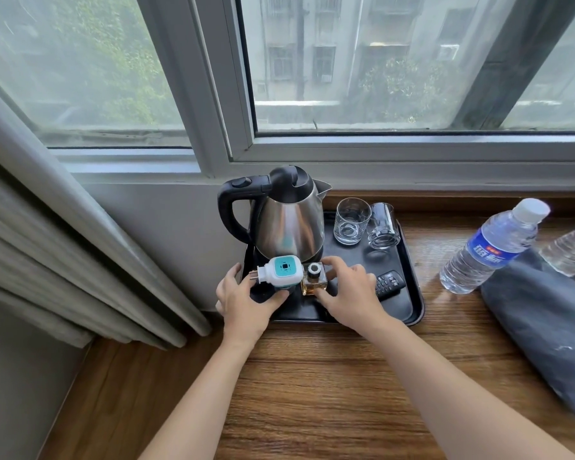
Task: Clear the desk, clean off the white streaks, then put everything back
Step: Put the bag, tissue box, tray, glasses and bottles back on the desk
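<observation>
Two forearms reach across the wooden worktop (312, 393) to the black tray (409, 313).

On the tray's near-left part, in front of the kettle (289, 220), the left hand (243, 303) grips a white-and-teal plug-in device (283, 272) — the right hand (349, 293) pinches a small amber bottle (313, 280) just beside it.

One black tray (409, 287) on one wooden desk (312, 376). On the tray: one steel kettle (289, 224), two clear glasses, one upright (351, 220) and one upside down (383, 227), one plug-in device (281, 268), one small amber bottle (313, 280), one remote (389, 283). Two water bottles, one whole (492, 250), one cut off at the right edge (571, 250). One grey cloth bundle (541, 323). Two hands, left (243, 300) and right (349, 293).
</observation>
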`<move>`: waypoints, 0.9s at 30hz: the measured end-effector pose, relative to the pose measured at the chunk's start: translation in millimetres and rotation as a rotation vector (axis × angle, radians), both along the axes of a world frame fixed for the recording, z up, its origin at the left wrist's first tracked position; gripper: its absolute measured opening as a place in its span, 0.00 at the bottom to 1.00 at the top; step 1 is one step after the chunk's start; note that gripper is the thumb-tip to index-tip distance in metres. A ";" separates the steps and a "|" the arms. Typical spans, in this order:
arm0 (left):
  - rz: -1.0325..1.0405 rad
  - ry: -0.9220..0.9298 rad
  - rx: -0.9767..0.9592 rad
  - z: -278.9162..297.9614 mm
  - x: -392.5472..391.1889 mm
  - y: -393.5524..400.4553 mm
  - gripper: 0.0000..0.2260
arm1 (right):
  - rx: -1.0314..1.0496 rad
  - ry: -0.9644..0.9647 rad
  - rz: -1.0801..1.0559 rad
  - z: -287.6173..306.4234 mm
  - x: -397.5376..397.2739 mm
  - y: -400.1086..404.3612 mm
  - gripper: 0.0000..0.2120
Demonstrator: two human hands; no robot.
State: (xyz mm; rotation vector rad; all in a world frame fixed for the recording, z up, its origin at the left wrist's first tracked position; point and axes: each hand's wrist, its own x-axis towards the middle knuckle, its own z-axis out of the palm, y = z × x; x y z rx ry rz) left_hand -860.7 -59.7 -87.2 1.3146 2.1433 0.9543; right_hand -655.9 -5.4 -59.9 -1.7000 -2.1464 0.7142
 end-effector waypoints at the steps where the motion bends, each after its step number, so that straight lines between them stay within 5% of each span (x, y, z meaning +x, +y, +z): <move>1: -0.007 0.001 0.001 -0.3 -0.7 -0.6 0.27 | -0.013 -0.004 0.010 0.4 1.7 -0.4 0.26; 4: -0.027 -0.008 0.011 1.7 -2.1 -5.1 0.24 | -0.021 -0.085 -0.002 8.8 16.7 1.9 0.32; 7: -0.032 -0.045 0.040 7.3 -2.5 -14.3 0.20 | 0.021 -0.365 0.023 21.1 44.8 5.0 0.37; 11: -0.014 -0.057 0.070 9.3 -4.5 -34.8 0.20 | -0.009 -0.553 0.097 17.5 70.8 6.8 0.31; 19: 0.031 -0.066 0.038 14.9 -11.8 -62.1 0.18 | -0.014 -0.537 0.192 17.6 59.5 -1.8 0.25; 27: -0.031 0.079 -0.055 9.3 -12.1 -57.5 0.15 | -0.073 -0.178 0.210 10.6 17.9 -24.2 0.20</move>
